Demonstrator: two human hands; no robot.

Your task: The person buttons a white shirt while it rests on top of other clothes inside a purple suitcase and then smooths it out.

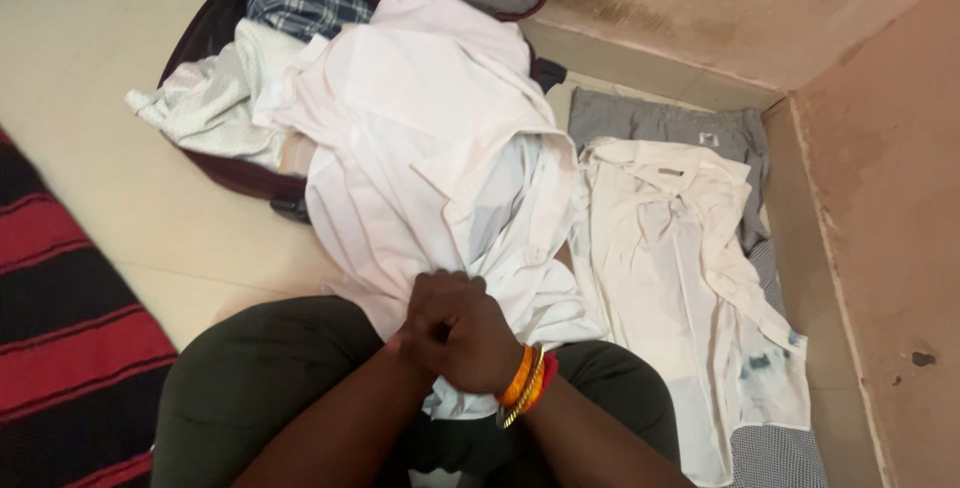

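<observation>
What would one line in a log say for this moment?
hands: both hands clasped together on white shirt | shirt: draped from open suitcase to lap | beside: cream shirt flat on floor

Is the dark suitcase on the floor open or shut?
Open: the suitcase has its lid raised, and a checked garment and white shirts lie inside.
</observation>
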